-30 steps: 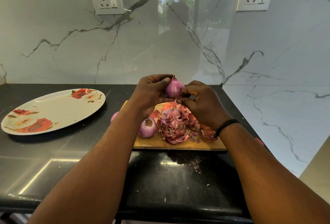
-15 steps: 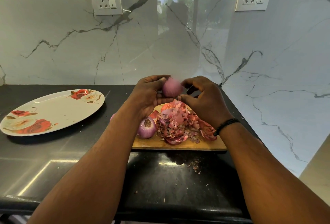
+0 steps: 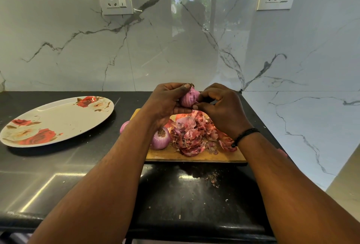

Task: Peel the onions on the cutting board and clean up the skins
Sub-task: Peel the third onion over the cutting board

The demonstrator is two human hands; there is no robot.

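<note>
Onion in hand (image 3: 190,96): held up in the air above the far end of the cutting board (image 3: 194,157), so that whatever comes off it can drop onto the heap below, I judge
Left hand (image 3: 165,103): fingers curled round the onion, thumb over its top and fingertips under it, which steadies it for the other hand
Right hand (image 3: 220,107): fingers bent, thumb and fingertips pinching at the onion's right side, seemingly at a flap of skin; the exact hold is too small to make out
Skins (image 3: 196,134): piled loosely in the middle of the board, directly beneath the hands, with a few crumbs on the counter (image 3: 78,165) just in front of the board
Peeled onion (image 3: 160,139): resting on the board's left part, touching the edge of the pile, root end up, likely set aside there as done
Another onion (image 3: 124,126): only a sliver shows past the left forearm at the board's left edge; whether it lies on the board or the counter I cannot tell
Plate (image 3: 58,121): floral, well to the left on the counter, nothing on it, probably waiting for the onions or skins
Stage: peeling seems near its end, cleanup not yet begun
</note>
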